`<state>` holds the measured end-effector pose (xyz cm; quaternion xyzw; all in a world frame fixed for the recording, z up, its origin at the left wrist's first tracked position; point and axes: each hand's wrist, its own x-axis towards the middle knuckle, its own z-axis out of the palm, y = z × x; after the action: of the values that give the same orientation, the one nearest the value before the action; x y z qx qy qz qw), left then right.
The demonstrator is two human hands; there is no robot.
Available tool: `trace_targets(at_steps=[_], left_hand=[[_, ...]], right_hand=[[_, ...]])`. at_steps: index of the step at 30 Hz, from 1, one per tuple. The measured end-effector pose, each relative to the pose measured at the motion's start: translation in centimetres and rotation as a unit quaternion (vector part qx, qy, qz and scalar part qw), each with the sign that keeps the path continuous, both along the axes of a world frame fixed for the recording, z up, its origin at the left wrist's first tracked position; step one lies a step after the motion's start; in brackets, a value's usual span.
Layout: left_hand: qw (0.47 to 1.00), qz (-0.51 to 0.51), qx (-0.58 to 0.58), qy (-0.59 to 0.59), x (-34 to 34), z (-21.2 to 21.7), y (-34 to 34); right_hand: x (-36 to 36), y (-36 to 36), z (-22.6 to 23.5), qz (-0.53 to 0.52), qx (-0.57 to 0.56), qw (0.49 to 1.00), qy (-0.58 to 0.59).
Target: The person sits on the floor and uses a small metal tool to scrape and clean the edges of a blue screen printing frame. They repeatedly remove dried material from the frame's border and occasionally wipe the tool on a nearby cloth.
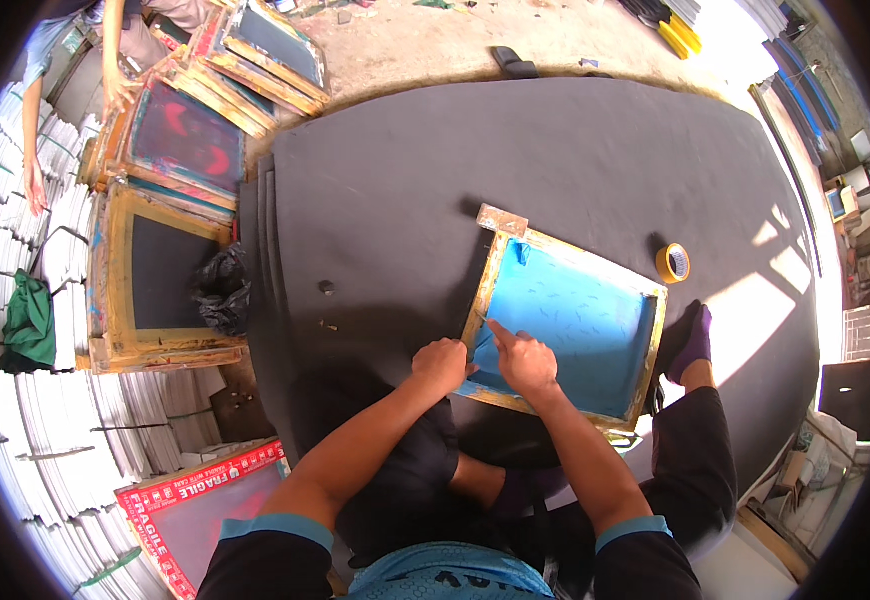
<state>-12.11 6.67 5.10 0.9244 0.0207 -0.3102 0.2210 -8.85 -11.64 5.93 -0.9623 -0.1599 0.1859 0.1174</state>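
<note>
A wooden printing screen [575,310] with bright blue mesh lies tilted on the dark mat between my legs. My left hand [441,365] is closed in a fist at the screen's lower left edge; what it grips, if anything, is hidden. Over the blue mesh, my right hand [526,362] has its index finger extended to the inner left edge of the frame. Its other fingers are curled, and anything inside them is hidden. A small wooden block [503,219] sits at the screen's upper left corner. To the right stands a yellow tape roll [672,263].
Dark sheets [385,170] form the stacked mat underneath. Used screens [180,140] and a black plastic bag [223,290] are at the left, beside bundled white sheets [15,420]. Another person's arm [32,150] reaches in at upper left. My socked foot [696,345] rests right of the screen.
</note>
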Motion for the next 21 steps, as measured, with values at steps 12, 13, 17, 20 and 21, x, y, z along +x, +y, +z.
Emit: trace_targets(at_steps=[12, 13, 17, 20, 21], left_hand=[[0.997, 0.054, -0.047, -0.025, -1.1, -2.0, -0.5], [0.998, 0.047, -0.044, -0.024, -1.0, -1.9, -0.4], [0.998, 0.046, -0.038, -0.017, -0.7, -1.0, -0.7], [0.997, 0.044, -0.05, -0.025, -0.9, -1.6, -0.7], [0.998, 0.05, -0.044, -0.019, -1.2, -1.5, -0.1]], right_hand=[[0.9, 0.3, -0.1, -0.005, 0.014, 0.998, 0.062], [1.1, 0.3, 0.1, 0.006, -0.004, 0.997, 0.074], [1.0, -1.2, -3.8, -0.009, 0.098, 0.995, 0.021], [1.3, -2.2, -6.5, -0.045, 0.24, 0.969, 0.039], [1.4, -1.4, -4.6, -0.019, 0.175, 0.983, 0.043]])
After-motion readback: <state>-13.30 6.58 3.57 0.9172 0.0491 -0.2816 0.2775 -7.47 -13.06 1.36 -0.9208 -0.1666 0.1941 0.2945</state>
